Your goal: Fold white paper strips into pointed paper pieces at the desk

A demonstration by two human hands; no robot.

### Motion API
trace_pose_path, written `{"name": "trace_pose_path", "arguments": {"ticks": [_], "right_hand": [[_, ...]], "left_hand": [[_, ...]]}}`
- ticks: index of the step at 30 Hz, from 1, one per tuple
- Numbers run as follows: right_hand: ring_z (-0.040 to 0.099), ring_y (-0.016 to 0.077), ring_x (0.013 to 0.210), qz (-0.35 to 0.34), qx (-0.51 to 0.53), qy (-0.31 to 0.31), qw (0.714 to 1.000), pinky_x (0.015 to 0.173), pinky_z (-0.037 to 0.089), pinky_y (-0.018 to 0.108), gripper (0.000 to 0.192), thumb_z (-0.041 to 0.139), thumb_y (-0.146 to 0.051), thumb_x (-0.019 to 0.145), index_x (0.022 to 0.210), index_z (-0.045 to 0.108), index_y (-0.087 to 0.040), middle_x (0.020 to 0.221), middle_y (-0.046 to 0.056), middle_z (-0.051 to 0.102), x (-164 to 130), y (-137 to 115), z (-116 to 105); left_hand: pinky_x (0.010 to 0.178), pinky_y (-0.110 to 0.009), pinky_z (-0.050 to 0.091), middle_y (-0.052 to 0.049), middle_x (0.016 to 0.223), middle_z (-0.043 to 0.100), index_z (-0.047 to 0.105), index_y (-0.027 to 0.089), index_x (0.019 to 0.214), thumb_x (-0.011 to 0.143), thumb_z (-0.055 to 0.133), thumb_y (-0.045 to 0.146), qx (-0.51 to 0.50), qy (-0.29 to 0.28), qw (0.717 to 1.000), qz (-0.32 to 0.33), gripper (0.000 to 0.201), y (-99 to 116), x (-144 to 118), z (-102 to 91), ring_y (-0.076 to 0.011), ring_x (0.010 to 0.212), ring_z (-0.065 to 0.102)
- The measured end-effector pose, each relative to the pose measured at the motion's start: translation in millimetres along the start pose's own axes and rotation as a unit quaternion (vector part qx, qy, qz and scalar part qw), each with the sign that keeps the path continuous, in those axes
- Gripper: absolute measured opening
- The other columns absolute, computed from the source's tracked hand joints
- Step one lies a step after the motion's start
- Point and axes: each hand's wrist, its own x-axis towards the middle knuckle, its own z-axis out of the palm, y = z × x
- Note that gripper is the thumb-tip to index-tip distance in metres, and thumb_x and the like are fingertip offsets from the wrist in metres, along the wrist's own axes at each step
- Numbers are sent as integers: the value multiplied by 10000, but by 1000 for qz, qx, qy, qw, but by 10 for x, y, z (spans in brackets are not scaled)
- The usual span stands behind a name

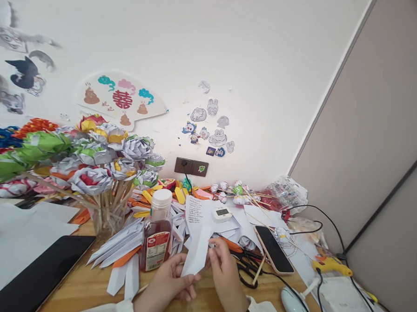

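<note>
A narrow strip of white paper point(196, 251) is held up between my two hands, with a lengthwise crease showing. My left hand point(174, 282) pinches its lower left end between thumb and fingers. At the right edge, my right hand point(223, 271) grips the same paper with bent fingers. Just left of the paper stands a bottle of dark red liquid point(157, 239) with a white cap. Folded white paper pieces point(120, 244) lie heaped left of the bottle. Black-handled scissors point(247, 272) rest on the table beside my right hand.
Paper flowers point(91, 180) on sticks fill a clear jar point(109, 223) at the left. A black tablet point(41, 270) lies at front left. On the right are a phone point(273, 248), a white mouse-shaped device point(294, 307), a yellow glue gun point(332, 266) and cables. A small timer point(222, 214) sits behind the paper.
</note>
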Motion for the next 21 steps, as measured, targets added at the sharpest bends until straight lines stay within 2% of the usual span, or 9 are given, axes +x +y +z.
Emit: {"name": "trace_pose_path", "arguments": {"ticks": [4,6,9,12,15,17,19,21], "right_hand": [[541,161,817,-26,57,72,995,706,427,274,387,428,-320,797,1149,341,-185,966,81,550,73,-26,-153],[535,166,852,-40,86,76,993,746,415,291,357,413,-343,806,1124,387,-185,974,83,558,101,-51,-212],[567,165,727,-25,142,26,989,680,426,289,332,319,-390,840,908,545,-156,758,71,621,123,-73,-257],[540,140,526,-1,197,-55,979,532,418,256,401,344,-444,817,690,573,-140,556,41,588,123,-86,-261],[514,116,494,23,193,-157,968,518,405,234,377,438,-459,766,606,556,-139,531,16,560,106,-110,-245],[507,104,501,42,176,-219,959,529,399,222,364,450,-455,760,614,553,-138,543,6,551,86,-123,-225],[480,90,484,52,158,-239,957,506,379,206,366,431,-460,770,632,541,-139,536,-11,523,66,-121,-196],[437,79,471,45,128,-213,968,480,348,189,366,422,-468,771,636,523,-144,524,-33,473,51,-106,-163]], "left_hand": [[372,-197,380,23,538,609,460,157,622,511,689,382,44,7,999,14,340,-16,-4,23,-95,365,538],[364,-192,358,50,451,562,437,166,576,514,677,406,60,17,998,28,345,-23,-4,30,-83,336,499],[365,-173,305,90,370,477,435,170,560,519,672,407,84,47,994,42,338,-14,-4,26,-54,316,420],[363,-165,238,108,366,410,465,163,570,539,658,406,108,78,989,62,312,23,-9,2,-39,324,345],[383,-171,229,99,430,405,492,158,588,582,618,413,119,103,984,80,285,76,-31,-20,-40,364,311],[412,-177,255,82,482,435,516,156,620,606,593,412,136,109,981,86,268,112,-54,-18,-54,408,328],[462,-188,300,67,519,456,519,159,618,611,580,416,159,104,977,101,264,144,-79,-1,-80,474,375],[520,-203,332,60,534,445,493,168,575,625,554,438,182,102,971,119,281,168,-100,24,-105,539,405]]}}
